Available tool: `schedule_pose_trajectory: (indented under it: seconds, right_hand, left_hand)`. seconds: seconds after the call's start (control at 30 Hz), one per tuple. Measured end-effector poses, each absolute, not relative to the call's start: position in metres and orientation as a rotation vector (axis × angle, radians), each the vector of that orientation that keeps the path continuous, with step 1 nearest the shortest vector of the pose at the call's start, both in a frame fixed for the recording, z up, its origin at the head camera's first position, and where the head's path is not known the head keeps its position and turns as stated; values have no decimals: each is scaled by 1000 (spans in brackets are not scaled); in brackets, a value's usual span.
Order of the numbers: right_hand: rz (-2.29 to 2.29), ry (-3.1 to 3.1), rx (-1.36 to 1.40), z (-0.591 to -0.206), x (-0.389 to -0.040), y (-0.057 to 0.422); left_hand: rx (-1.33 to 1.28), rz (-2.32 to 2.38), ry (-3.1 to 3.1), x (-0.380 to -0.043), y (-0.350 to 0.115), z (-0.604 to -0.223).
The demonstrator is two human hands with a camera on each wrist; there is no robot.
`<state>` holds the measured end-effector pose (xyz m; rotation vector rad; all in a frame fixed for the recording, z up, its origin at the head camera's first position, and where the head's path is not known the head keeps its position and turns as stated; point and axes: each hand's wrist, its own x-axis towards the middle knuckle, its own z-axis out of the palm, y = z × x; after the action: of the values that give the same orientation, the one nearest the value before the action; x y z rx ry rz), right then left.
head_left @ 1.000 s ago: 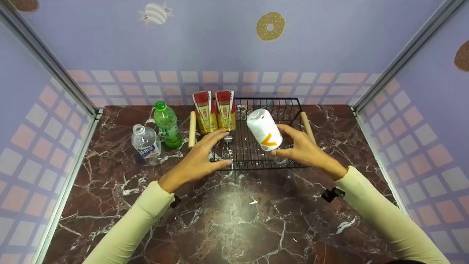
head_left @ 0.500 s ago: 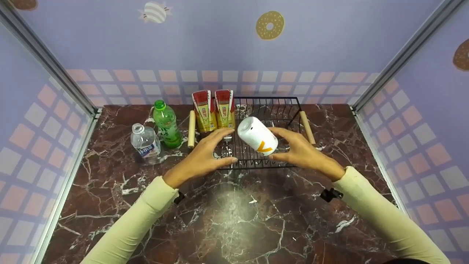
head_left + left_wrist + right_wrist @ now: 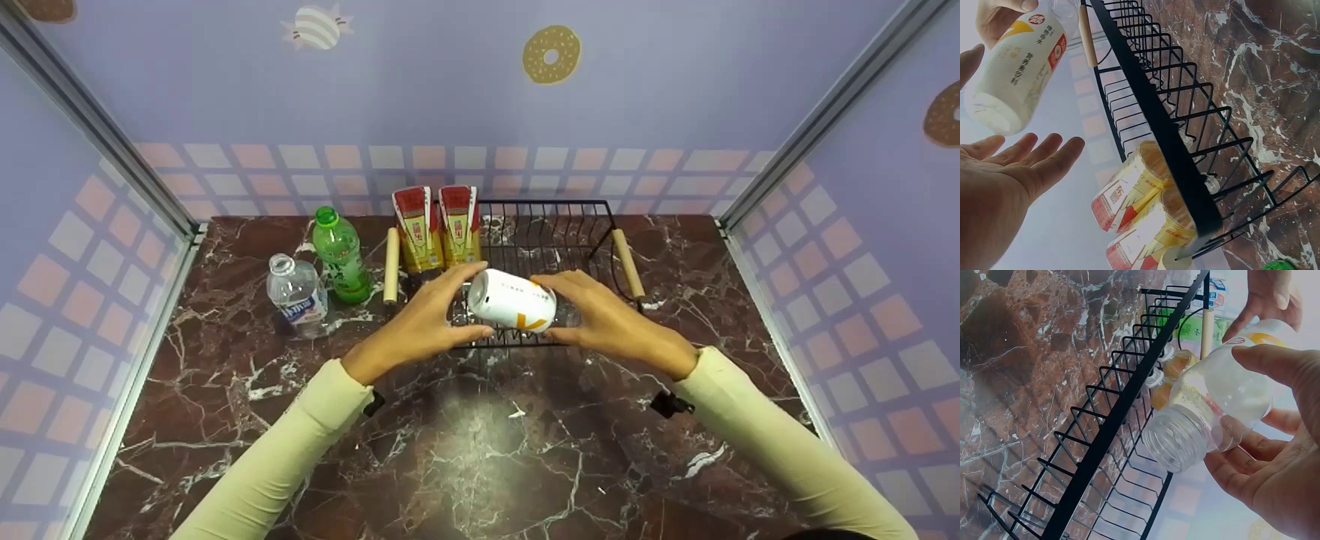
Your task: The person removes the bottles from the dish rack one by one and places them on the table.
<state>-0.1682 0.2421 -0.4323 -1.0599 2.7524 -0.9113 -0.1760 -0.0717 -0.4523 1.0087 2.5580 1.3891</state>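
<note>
My right hand (image 3: 611, 319) grips a bottle with a white label and an orange mark (image 3: 514, 300), held nearly level above a black wire basket (image 3: 547, 201). In the right wrist view, its clear threaded neck (image 3: 1176, 441) has no cap, and my thumb and fingers go round the body. The base of the bottle points toward my left hand (image 3: 420, 319), whose fingers are spread around that end. A gap shows between those fingers and the bottle in the left wrist view. Two red and yellow packs (image 3: 459, 229) stand in the basket's left part.
Left of the basket stand a green bottle (image 3: 341, 255) and a clear bottle with a blue label (image 3: 298, 296), both uncapped. The basket has wooden handles (image 3: 628, 262) at both ends. Patterned walls (image 3: 480, 97) enclose the marbled tabletop (image 3: 480, 450) at the back and sides.
The bottle has moved left and toward the front, tipping from a steep slant to nearly level. My right hand moved with it; my left hand shifted slightly right, to its base.
</note>
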Motion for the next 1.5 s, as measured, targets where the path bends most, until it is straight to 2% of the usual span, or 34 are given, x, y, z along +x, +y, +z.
schedule_pose_trajectory:
  seconds: [0.3,0.77,1.2,1.5]
  right_hand:
    - [-801,2795,-1093,-432,-163,240]
    - [-821,2795,-1291,-430,-160,233]
    - [-822,2806,-1422,-430,-159,228]
    - [-804,2804,-1473,-428,-159,225]
  left_hand:
    - [1037,1286,2584,-176,-66,-451]
    - [1051,997,2658,-174,-60,-452]
    - [1215,675,2860,-172,-49,-453]
    - [1243,631,2881,-171,-46,-454]
